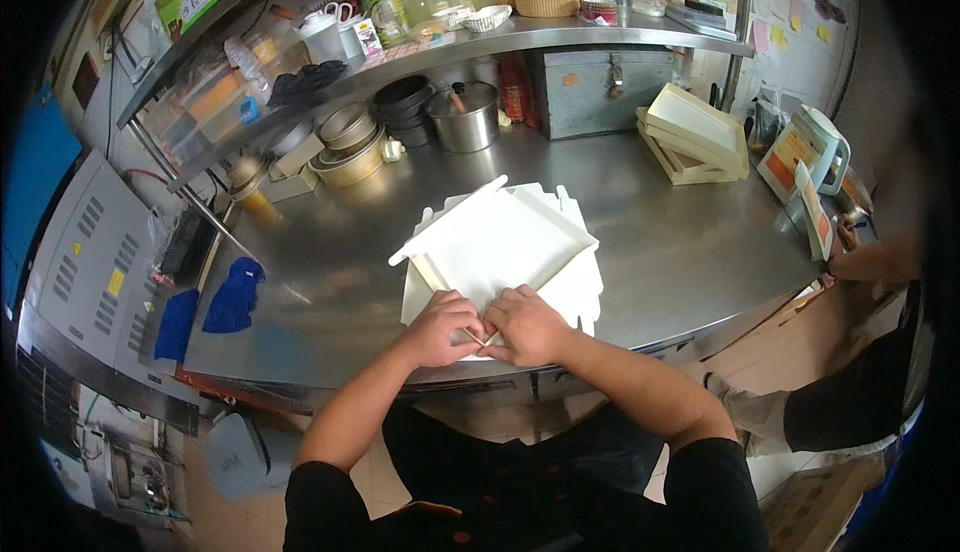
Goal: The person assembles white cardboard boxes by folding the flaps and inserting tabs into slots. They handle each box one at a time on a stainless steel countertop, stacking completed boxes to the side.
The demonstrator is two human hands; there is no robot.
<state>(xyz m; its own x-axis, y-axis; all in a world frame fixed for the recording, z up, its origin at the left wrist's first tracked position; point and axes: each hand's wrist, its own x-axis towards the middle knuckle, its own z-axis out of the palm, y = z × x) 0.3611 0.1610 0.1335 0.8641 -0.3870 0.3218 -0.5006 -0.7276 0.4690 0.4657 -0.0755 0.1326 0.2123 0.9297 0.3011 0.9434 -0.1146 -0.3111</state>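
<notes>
A white cardboard box (505,242), partly folded, lies on top of more flat white box blanks (588,297) on the steel table in front of me. Its far left wall panel stands up at a slant, and low walls are raised along its right and near sides. At the box's near corner, my left hand (440,329) pinches the folded cardboard edge. My right hand (525,327) grips the same corner from the other side, its fingers almost touching the left ones. The fingers partly hide the corner fold.
Folded cream box trays (695,137) are stacked at the back right, beside a grey metal chest (610,92). Pots (467,117) and round tins stand at the back left under a loaded shelf. A blue cloth (234,295) lies at the left. Another person's hand (865,260) is at the right edge.
</notes>
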